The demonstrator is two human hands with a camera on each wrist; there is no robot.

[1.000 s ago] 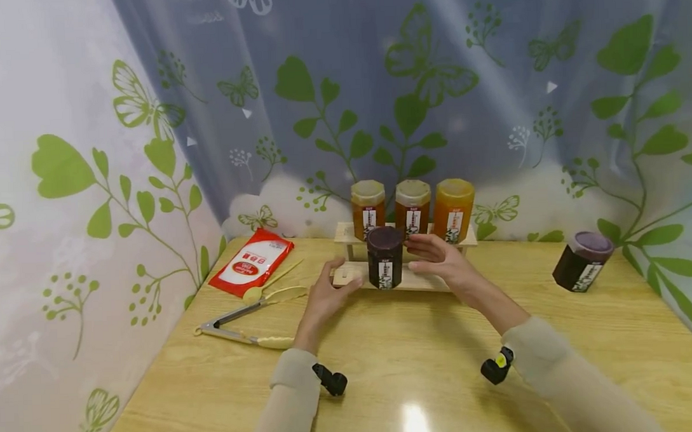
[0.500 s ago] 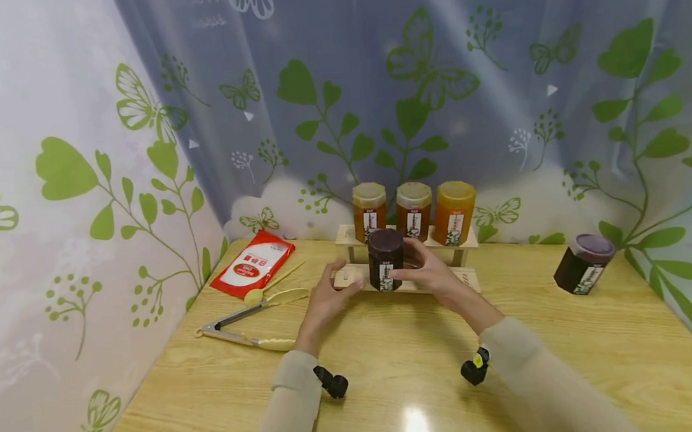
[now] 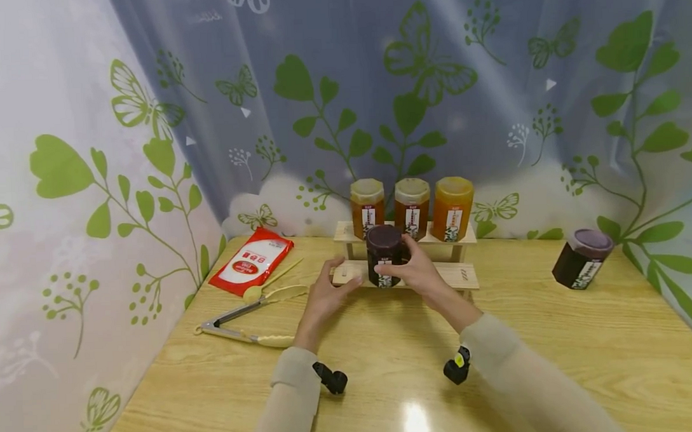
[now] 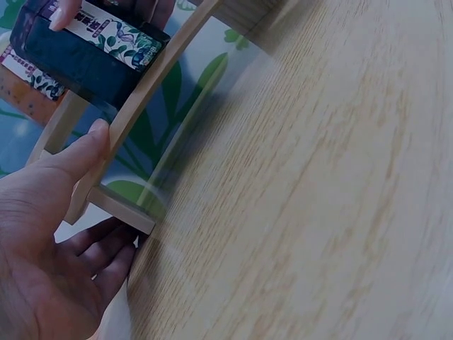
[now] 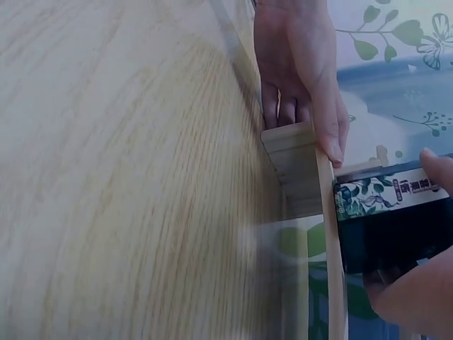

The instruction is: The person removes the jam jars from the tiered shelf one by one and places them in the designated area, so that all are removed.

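Note:
In the head view a dark purple jam jar (image 3: 384, 258) with a white label stands upright on the lower step of a two-step wooden rack (image 3: 462, 275). My right hand (image 3: 421, 272) grips this jar from its right side, thumb across the label and the other fingers behind. At the rack's left end, my left hand (image 3: 321, 297) holds the wood. The left wrist view has my left thumb (image 4: 90, 145) on the lower step's edge, with the fingers curled by the rack's leg (image 4: 122, 210). In the right wrist view the jar's base (image 5: 341, 237) meets the step.
An amber jar (image 3: 368, 209), a second amber jar (image 3: 412, 208) and an orange jar (image 3: 454, 209) stand on the upper step. Another dark jar (image 3: 583, 258) is at right. Leftward lie a red-white packet (image 3: 253, 262), a yellow spoon (image 3: 253, 294) and tongs (image 3: 230, 335).
My right hand has moved left, from beside the dark jar to a grip round it, thumb now over the label. The left hand and the jar stay in place.

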